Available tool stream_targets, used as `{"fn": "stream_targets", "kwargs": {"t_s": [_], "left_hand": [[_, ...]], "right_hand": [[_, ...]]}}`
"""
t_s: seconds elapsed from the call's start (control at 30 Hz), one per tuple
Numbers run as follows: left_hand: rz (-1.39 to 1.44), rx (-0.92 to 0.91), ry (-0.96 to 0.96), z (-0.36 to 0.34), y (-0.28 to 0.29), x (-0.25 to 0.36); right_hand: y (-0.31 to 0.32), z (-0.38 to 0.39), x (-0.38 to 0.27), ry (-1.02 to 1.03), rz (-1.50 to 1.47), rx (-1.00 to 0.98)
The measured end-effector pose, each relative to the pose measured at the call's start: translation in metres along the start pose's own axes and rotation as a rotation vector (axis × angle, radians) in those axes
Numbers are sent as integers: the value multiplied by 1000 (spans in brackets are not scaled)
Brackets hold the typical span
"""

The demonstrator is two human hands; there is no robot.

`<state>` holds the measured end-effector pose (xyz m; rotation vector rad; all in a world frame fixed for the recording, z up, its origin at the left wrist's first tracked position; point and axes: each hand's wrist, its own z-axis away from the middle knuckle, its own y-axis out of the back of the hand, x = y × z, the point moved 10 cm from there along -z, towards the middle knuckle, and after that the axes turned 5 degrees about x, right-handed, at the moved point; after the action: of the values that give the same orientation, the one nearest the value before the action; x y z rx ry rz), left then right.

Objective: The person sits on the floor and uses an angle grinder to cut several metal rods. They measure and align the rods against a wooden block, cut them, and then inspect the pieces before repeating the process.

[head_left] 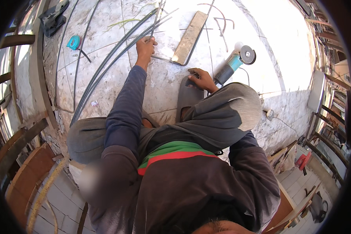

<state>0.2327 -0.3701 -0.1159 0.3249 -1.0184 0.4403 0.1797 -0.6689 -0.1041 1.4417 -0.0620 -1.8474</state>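
Near the top centre, my left hand is closed around one leg of a thin metal rod bent into a U shape. A narrow wooden board lies on the floor along the inside of the rod's other leg. My right hand rests over the front of a grey slipper on my foot, thumb and fingers apart, holding nothing. Just to its right lies a teal and black angle grinder with a dark disc at its far end.
Long dark rods curve across the floor on the left. Beyond them are a teal tape measure and a long bent rod. Short bent rod pieces lie at the far right of the board. A cable with a plug trails beside my right knee.
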Motion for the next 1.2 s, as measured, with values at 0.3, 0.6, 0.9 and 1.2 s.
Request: {"fn": "stream_targets", "kwargs": {"t_s": [0.3,0.6,0.9,1.2], "left_hand": [[284,-134,30,2,-14,20],[18,-3,77,4,0,-30],[253,-167,212,52,-23,-46],[266,-77,-72,7,-7,-1]], "right_hand": [[44,-17,-17,104,119,268],[50,-116,-83,95,544,266],[26,-143,-87,-6,766,158],[21,-104,-82,324,742,120]]}}
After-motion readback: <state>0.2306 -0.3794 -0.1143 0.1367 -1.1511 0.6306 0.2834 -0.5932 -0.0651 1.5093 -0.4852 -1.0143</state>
